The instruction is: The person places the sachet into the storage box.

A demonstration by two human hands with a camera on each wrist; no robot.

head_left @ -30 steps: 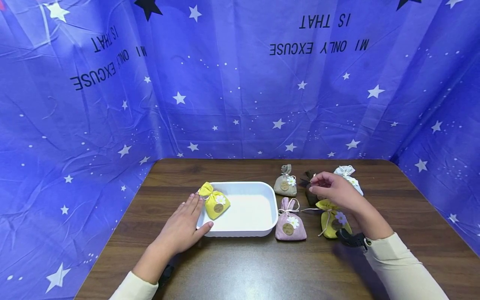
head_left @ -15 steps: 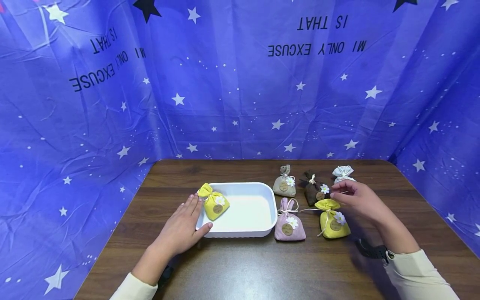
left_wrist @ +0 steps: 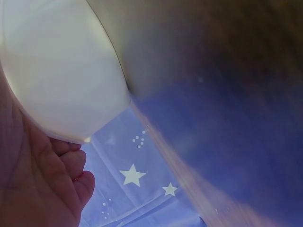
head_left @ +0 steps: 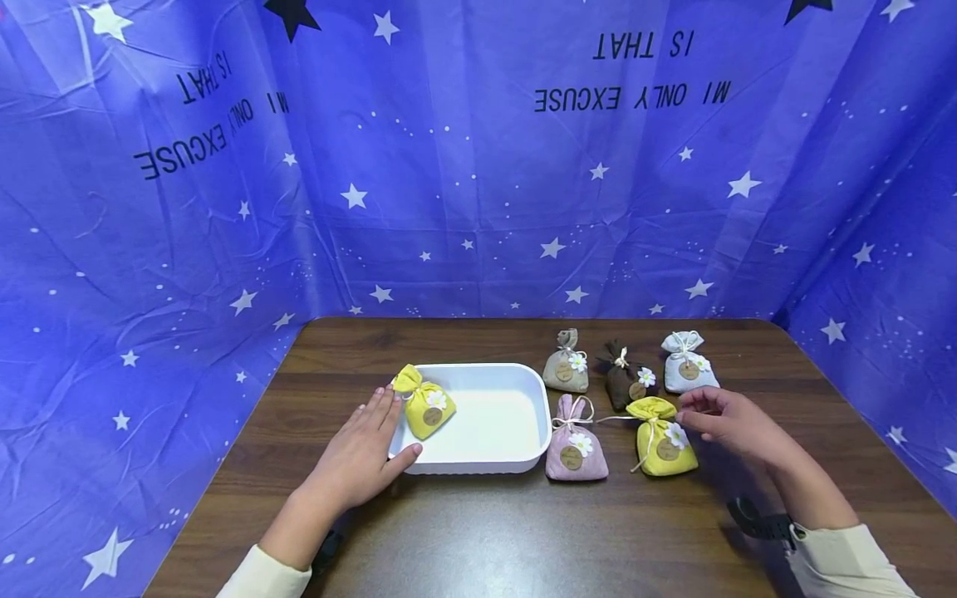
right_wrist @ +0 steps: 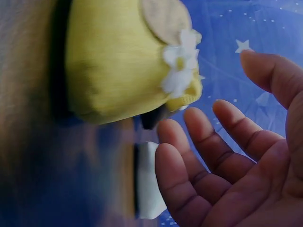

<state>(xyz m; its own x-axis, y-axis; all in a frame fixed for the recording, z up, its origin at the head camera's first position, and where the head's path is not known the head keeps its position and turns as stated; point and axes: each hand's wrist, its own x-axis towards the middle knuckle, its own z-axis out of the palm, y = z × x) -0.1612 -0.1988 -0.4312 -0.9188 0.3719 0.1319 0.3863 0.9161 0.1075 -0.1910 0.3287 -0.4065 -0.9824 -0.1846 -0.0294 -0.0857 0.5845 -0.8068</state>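
My left hand (head_left: 359, 453) rests against the left end of a white rectangular tray (head_left: 482, 467), fingers straight along its side and thumb at the front corner. The left wrist view shows the tray wall (left_wrist: 61, 71) beside the fingers. Inside the tray, on the left, lies a yellow drawstring sachet (head_left: 429, 417) with a white flower and round tag. My right hand (head_left: 736, 423) is beside another yellow sachet (head_left: 658, 453), holding nothing. Seen from the right wrist, its fingers (right_wrist: 203, 132) are relaxed and apart, near the yellow sachet's flower (right_wrist: 181, 64).
Right of the tray lie a pink sachet (head_left: 576, 461), a beige sachet (head_left: 561, 374), a dark brown sachet (head_left: 622, 386) and a pale grey sachet (head_left: 684, 374). All are on the wooden table (head_left: 478, 531). A blue star-printed curtain (head_left: 463, 166) surrounds the table's back and sides.
My right hand has moved from over the brown sachet rightward and toward me, to the yellow one, uncovering the brown and grey sachets. My left hand stays at the tray.
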